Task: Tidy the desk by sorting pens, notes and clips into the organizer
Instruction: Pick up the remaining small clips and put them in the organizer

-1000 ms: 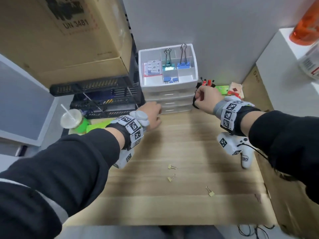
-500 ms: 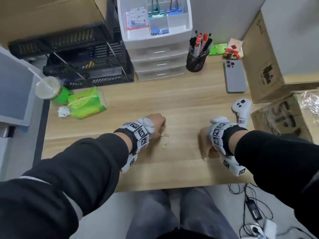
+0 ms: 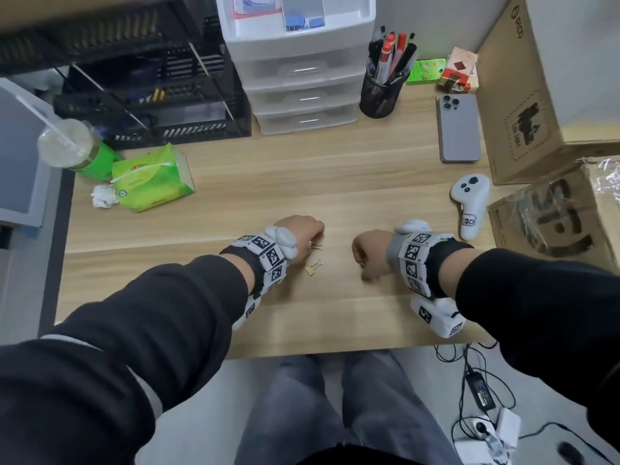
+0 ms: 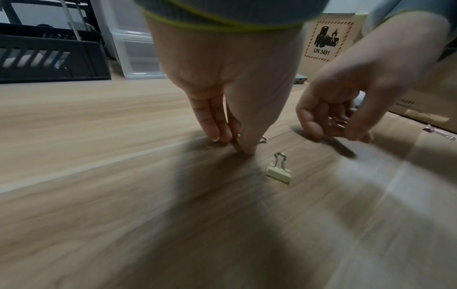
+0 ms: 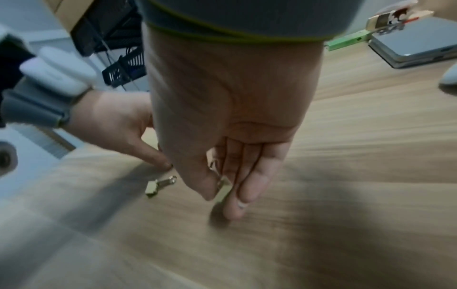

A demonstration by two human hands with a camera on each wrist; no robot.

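Note:
Three small yellow binder clips are in play near the desk's front edge. My left hand (image 3: 310, 241) (image 4: 235, 145) pinches one clip (image 3: 318, 246) against the wood; only its wire loop (image 4: 262, 139) shows past the thumb. A second clip (image 3: 313, 267) (image 4: 278, 172) (image 5: 158, 185) lies loose just in front of that hand. My right hand (image 3: 364, 263) (image 5: 222, 197) holds the third clip (image 5: 223, 188) between thumb and fingers, just above the desk. The white drawer organizer (image 3: 302, 62) stands at the back, with blue clips (image 3: 298, 21) in its top tray.
A black mesh pen cup (image 3: 382, 92) stands right of the organizer. A phone (image 3: 458, 129), a white controller (image 3: 469, 206) and cardboard boxes (image 3: 536, 95) fill the right side. A green tissue pack (image 3: 151, 179), a drink cup (image 3: 67, 146) and black trays (image 3: 151, 105) sit left.
Both hands have come down from the organizer to the front of the desk. The right hand has lifted one clip; the left hand's fingers have closed on another.

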